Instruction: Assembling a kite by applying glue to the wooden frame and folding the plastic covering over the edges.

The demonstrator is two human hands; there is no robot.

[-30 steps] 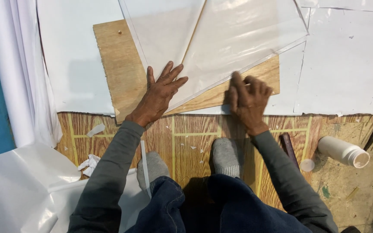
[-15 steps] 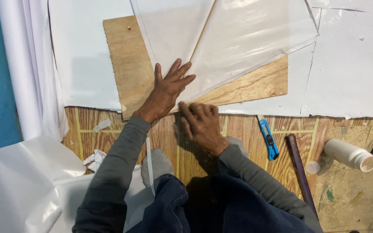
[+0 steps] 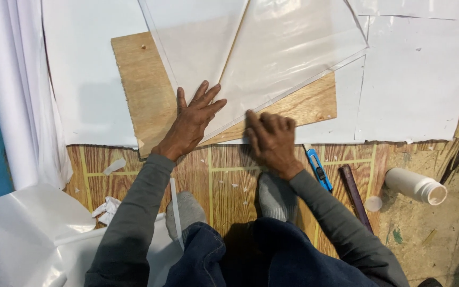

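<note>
My left hand (image 3: pixel 189 125) lies flat with its fingers spread on a translucent white plastic sheet (image 3: pixel 282 53). The sheet is spread over a plywood board (image 3: pixel 144 90) on the floor. My right hand (image 3: pixel 273 141) rests on the sheet's lower edge at the board's front rim. Its fingers are curled together, and whatever is under them is hidden. A blue utility knife (image 3: pixel 317 169) lies on the wood-patterned floor just right of that hand, untouched.
White paper sheets (image 3: pixel 81 79) lie under and around the board. A white roll (image 3: pixel 6 106) stands at the left, loose plastic (image 3: pixel 22 234) at the bottom left. On the right are a dark stick (image 3: pixel 354 194), an open white bottle (image 3: pixel 415 186) and its cap (image 3: pixel 373 203). My socked feet (image 3: pixel 187 210) are below the hands.
My right hand slid left along the sheet's lower edge, then a little back to the right. The blue knife came into view on the floor. The left hand stayed pressed flat.
</note>
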